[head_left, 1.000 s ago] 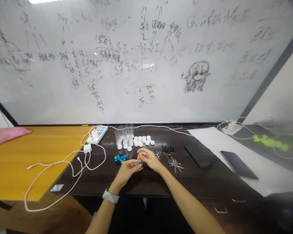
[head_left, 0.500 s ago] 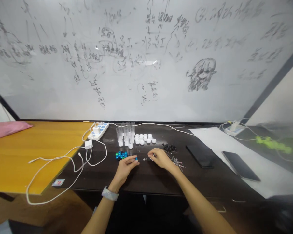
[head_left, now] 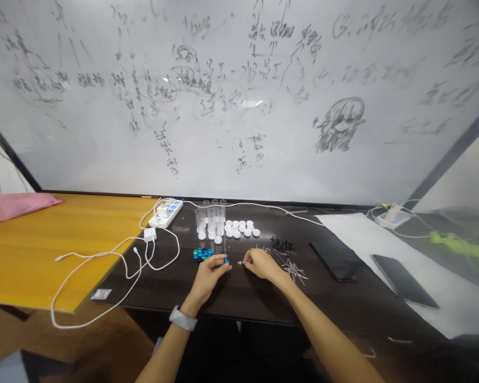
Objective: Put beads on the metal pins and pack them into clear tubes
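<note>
Blue bead (head_left: 226,260), L fingers (head_left: 216,259), nr tubes (head_left: 212,219)

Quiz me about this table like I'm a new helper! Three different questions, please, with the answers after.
1. True or false: the left hand is holding a small blue ball.

2. Pick one: what colour are the round caps beside the clear tubes?
a) red
b) white
c) green

3. Fill the gap: the wristband is worn on the person's ____ side.

Key: 1. True. 2. b. 3. left.
</note>
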`<state>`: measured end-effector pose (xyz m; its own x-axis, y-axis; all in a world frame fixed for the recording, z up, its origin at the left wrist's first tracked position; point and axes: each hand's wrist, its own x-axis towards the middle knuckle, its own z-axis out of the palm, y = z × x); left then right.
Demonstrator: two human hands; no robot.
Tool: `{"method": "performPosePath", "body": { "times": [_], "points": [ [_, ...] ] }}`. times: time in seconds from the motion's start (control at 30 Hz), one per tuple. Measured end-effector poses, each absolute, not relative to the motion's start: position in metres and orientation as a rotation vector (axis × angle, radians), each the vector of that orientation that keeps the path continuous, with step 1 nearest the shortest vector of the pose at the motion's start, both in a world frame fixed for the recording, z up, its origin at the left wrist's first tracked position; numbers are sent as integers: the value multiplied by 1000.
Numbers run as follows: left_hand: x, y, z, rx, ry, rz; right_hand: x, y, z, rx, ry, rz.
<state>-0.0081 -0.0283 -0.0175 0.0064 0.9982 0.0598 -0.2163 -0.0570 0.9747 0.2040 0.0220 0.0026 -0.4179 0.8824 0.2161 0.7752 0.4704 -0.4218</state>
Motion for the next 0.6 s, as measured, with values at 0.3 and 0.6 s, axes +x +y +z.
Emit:
{"method": "performPosePath", "body": {
  "times": [0.3,0.6],
  "points": [
    [-8,-30,-14,1113,1011,1324,211,32,-9,-1238,-2094,642],
    [-7,-29,-18,1197,1053,1318,170,17,-13,-895,-1728,1149]
  ]
}}
